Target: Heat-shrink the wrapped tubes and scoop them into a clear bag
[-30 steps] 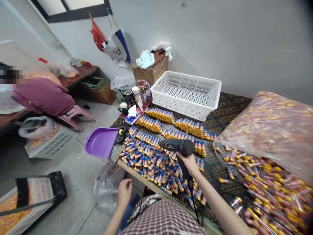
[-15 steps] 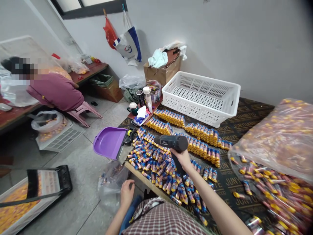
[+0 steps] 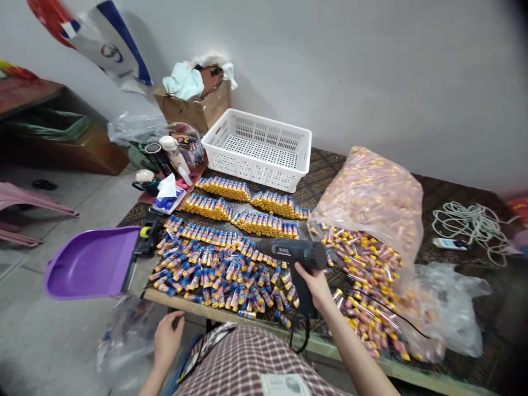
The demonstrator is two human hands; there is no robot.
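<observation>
Our black blower (image 3: pixel 293 252), right of lower centre
We see its barrel nearly level, nozzle (image 3: pixel 267 247) leftward (grip (image 3: pixel 304 300) pointing downward), over blue-and-yellow tubes (image 3: pixel 231 278) heaped loosely across the lower middle.

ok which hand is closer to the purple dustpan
The left hand. It hangs by the table edge, right of and below the dustpan in the picture; the right hand is farther right, over the table, holding the black heat gun.

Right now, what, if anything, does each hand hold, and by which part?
Right hand: heat gun, by the top of its handle. Left hand: nothing visible.
</observation>
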